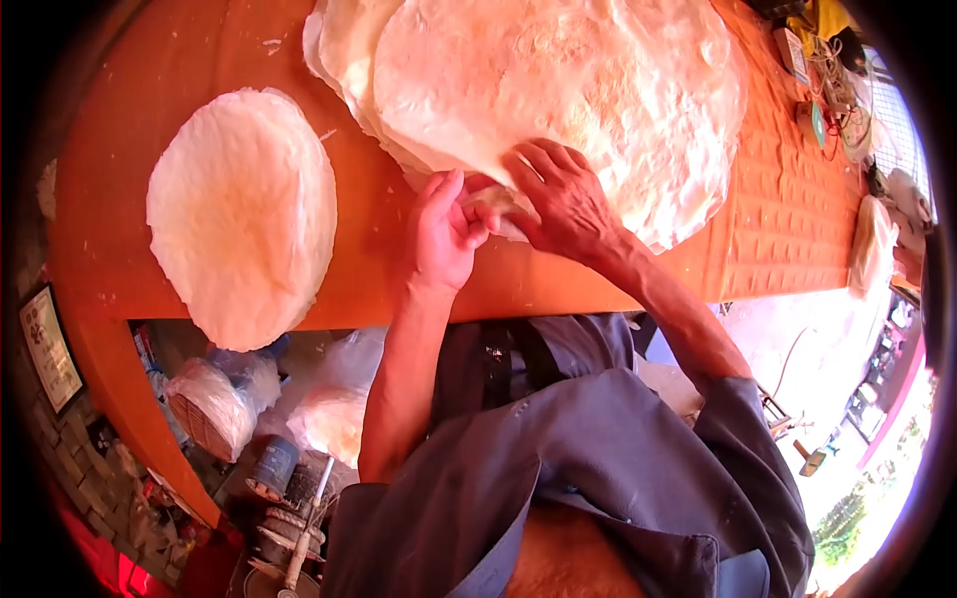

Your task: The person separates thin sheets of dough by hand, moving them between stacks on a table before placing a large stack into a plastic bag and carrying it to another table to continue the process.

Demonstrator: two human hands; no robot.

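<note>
A pile of large, thin, pale round sheets [558, 80] with wrinkled surfaces and ragged edges lies on the orange tabletop [359, 269]. At its near edge is my right hand [566, 199], palm down; its fingers rest on top and its thumb is under the lifted rim of a sheet, pinching it. My left hand [451, 227] is turned palm up beside that rim, thumb raised apart from loosely curled fingers, with nothing visible in its palm. Some of its fingertips are close to or under the sheet, partly hidden. A separate pale round sheet [242, 219] lies to the left, overhanging the table's front edge.
Cables and small devices [832, 85] crowd the table's far right end. Below the table are plastic-wrapped bundles [224, 399], a dark can [274, 466] and a pole [311, 518]. A framed sheet [50, 349] stands at the left. My lap is directly under the front edge.
</note>
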